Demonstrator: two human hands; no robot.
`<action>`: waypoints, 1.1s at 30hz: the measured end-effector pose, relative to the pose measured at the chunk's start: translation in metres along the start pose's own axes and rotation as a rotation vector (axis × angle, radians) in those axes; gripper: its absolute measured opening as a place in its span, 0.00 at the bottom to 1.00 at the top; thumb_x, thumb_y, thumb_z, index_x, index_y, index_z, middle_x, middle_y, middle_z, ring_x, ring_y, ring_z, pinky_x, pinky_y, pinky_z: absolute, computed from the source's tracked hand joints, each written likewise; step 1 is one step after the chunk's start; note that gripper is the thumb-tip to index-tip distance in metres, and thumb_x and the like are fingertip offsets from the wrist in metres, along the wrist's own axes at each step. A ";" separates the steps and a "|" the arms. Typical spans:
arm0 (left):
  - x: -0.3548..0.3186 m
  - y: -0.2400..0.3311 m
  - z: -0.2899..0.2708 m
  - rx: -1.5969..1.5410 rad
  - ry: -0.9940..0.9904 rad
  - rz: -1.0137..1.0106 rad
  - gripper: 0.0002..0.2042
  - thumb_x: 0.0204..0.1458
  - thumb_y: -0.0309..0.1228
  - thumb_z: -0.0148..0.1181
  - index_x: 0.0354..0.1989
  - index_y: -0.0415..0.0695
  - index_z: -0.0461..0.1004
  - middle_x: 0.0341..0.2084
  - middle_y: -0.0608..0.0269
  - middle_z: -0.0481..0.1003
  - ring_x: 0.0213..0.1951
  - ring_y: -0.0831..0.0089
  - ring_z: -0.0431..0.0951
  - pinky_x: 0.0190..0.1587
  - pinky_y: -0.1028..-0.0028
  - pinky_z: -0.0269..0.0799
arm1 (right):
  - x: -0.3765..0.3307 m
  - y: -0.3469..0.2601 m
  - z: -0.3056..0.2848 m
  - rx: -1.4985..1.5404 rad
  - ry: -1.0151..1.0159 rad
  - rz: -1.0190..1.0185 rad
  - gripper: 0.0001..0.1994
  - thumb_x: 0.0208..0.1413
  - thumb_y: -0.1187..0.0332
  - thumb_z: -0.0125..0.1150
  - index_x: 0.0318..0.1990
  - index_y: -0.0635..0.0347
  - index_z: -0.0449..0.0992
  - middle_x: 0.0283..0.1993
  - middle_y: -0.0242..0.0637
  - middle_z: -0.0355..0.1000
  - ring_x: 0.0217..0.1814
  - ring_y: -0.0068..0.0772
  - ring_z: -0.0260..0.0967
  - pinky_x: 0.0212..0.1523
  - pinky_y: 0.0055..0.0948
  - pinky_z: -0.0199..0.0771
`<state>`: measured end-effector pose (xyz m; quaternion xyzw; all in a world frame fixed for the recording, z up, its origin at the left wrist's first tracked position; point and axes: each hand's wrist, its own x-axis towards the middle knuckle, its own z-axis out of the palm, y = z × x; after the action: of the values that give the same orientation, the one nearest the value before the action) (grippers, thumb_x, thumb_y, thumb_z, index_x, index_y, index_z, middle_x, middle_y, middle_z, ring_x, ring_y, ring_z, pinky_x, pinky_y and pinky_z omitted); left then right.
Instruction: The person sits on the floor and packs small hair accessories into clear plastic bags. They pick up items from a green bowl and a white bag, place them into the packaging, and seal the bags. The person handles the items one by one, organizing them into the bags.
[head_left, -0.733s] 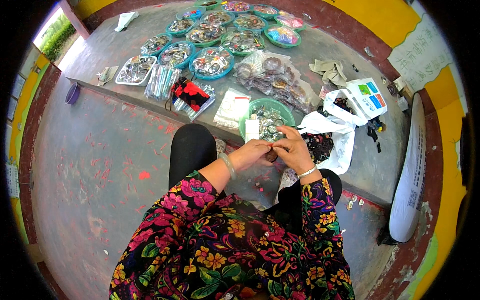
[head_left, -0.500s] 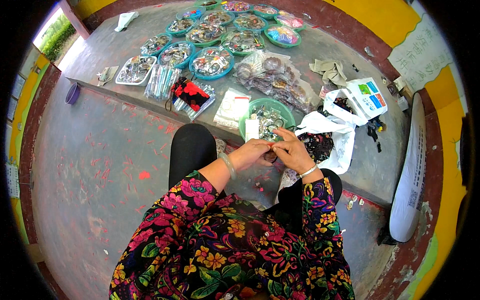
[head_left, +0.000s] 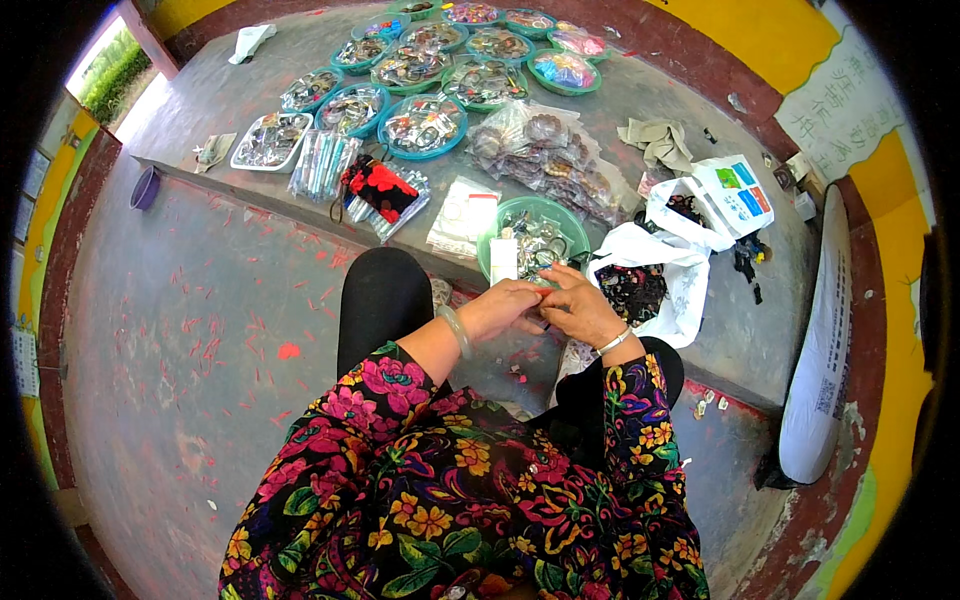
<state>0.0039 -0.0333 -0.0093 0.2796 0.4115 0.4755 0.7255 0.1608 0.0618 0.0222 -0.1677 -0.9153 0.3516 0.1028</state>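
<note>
My left hand and my right hand meet over my lap, fingertips pressed together. Both are closed on something small; a bit of red shows at the fingertips, but its kind is hidden. Just beyond my hands is a green basin of small packaged pieces in clear bags, with a white card standing at its near side. To the right of my right hand, a white plastic bag lies open with dark hair-tie-like pieces in it.
Several basins of bagged small goods fill the raised ledge. Nearer lie a pile of clear bags with brown round pieces, a red and black pouch, white paper packets and another plastic bag. A purple bucket stands far left.
My right hand has shifted slightly left and turned, its fingers drawing in over the left fingertips. The brownish round piece seen below the fingers before is now mostly hidden.
</note>
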 end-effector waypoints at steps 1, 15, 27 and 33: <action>0.000 0.000 0.000 0.006 -0.001 -0.004 0.16 0.57 0.30 0.40 0.49 0.35 0.65 0.44 0.58 0.68 0.44 0.71 0.70 0.42 0.70 0.74 | 0.000 0.000 0.000 -0.008 0.005 -0.003 0.07 0.42 0.69 0.59 0.31 0.57 0.77 0.52 0.46 0.64 0.60 0.48 0.52 0.59 0.39 0.51; 0.002 0.000 -0.004 0.027 -0.006 -0.011 0.15 0.53 0.26 0.48 0.49 0.38 0.66 0.39 0.65 0.70 0.40 0.77 0.71 0.38 0.75 0.74 | 0.000 0.015 -0.001 0.252 0.201 0.189 0.07 0.46 0.71 0.57 0.33 0.62 0.77 0.48 0.44 0.67 0.49 0.33 0.66 0.47 0.26 0.65; 0.000 0.001 -0.002 -0.039 -0.021 -0.049 0.11 0.52 0.23 0.49 0.44 0.38 0.69 0.36 0.63 0.72 0.38 0.76 0.73 0.42 0.76 0.73 | 0.002 0.014 0.002 0.110 0.106 0.088 0.10 0.46 0.66 0.58 0.31 0.64 0.75 0.45 0.46 0.69 0.50 0.42 0.65 0.49 0.32 0.64; 0.001 0.003 -0.002 -0.053 0.065 -0.026 0.09 0.52 0.24 0.49 0.41 0.36 0.70 0.34 0.62 0.72 0.37 0.75 0.74 0.41 0.77 0.72 | 0.006 0.007 0.003 0.384 0.350 0.210 0.09 0.48 0.70 0.57 0.37 0.64 0.74 0.45 0.43 0.69 0.49 0.34 0.66 0.48 0.27 0.65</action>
<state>0.0005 -0.0313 -0.0079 0.2395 0.4259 0.4856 0.7249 0.1563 0.0667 0.0157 -0.2975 -0.7777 0.4931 0.2521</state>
